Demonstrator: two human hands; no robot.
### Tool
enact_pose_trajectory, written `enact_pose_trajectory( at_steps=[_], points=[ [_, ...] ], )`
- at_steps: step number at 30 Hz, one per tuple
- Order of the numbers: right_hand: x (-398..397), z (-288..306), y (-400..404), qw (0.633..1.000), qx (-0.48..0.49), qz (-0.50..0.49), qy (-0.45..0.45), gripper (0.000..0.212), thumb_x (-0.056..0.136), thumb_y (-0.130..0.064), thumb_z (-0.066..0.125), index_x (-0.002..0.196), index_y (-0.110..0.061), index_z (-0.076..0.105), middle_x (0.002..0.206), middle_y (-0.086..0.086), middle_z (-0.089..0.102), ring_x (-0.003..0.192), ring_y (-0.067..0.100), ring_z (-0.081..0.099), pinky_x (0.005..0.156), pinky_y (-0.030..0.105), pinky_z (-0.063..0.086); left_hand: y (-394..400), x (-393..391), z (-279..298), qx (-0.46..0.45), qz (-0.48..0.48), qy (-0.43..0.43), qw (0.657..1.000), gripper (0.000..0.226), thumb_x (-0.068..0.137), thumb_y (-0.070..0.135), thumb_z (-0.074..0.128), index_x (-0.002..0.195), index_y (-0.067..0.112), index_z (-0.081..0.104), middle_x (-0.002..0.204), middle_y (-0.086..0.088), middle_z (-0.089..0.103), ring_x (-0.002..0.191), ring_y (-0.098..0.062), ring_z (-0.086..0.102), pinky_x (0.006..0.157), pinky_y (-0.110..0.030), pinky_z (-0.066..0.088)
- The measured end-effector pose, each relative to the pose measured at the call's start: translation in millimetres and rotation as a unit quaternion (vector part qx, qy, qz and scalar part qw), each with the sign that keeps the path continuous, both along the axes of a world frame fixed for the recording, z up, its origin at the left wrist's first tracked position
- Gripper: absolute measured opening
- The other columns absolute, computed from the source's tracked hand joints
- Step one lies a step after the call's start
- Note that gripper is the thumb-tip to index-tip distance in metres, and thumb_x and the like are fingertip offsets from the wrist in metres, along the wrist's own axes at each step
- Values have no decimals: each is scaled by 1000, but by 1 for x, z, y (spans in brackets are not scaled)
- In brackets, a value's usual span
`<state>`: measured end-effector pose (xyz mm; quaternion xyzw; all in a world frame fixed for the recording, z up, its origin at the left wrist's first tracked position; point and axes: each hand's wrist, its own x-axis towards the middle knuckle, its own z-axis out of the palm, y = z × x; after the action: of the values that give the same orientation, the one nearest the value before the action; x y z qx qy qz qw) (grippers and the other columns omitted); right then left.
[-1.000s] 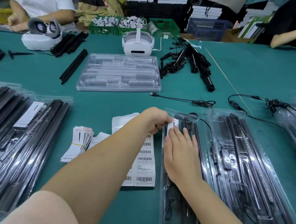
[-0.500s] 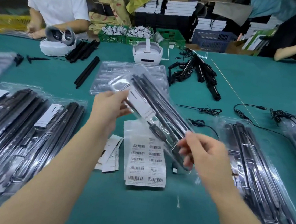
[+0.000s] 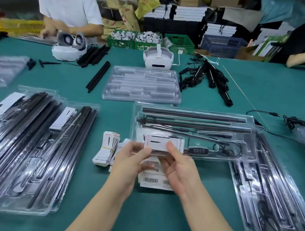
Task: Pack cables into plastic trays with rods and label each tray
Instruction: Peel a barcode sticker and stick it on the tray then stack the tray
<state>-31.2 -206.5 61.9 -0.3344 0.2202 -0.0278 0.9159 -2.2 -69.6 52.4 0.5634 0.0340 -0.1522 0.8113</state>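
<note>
A clear plastic tray [image 3: 246, 146] packed with black rods and a coiled cable lies crosswise in front of me, held up by both hands at its near left edge. A white card label [image 3: 161, 143] sits under its lid there. My left hand [image 3: 131, 159] pinches the tray's near edge below the label. My right hand [image 3: 177, 165] grips the same edge, thumb lying on the label. A barcode sticker sheet [image 3: 153, 180] lies on the green table under my hands. A banded stack of white label cards [image 3: 106, 148] lies just left.
Stacked packed trays [image 3: 31, 149] fill the left, more trays [image 3: 270, 203] lie at right. An empty clear tray [image 3: 141, 84] sits beyond, with loose black rods [image 3: 98, 76], bundled cables [image 3: 208, 78] and two white headsets [image 3: 158, 58]. A person in white works at the far left.
The tray was lifted off the right-hand pile, held tilted in the air, and now is turned crosswise and level. Both hands have shifted to its label end. The camera tilted up.
</note>
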Motion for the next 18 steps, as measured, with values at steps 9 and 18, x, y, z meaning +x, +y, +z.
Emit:
enact_pose_trajectory(
  at_steps=[9,18],
  points=[
    [-7,-26,-22,998,-54,-11,-14,16,76,-12,74,86,1,79,99,23,74,84,29,75,64,32,60,8,12,-10,140,-25,-27,989,12,92,20,70,84,19,79,71,2,67,62,-9,56,55,-20,46],
    [-8,-34,-20,999,-30,-13,-8,16,75,-9,75,85,2,79,100,24,73,85,31,74,66,33,60,4,18,-14,164,-28,-14,986,15,94,17,68,82,10,72,63,5,64,57,-11,51,52,-20,44]
  ],
)
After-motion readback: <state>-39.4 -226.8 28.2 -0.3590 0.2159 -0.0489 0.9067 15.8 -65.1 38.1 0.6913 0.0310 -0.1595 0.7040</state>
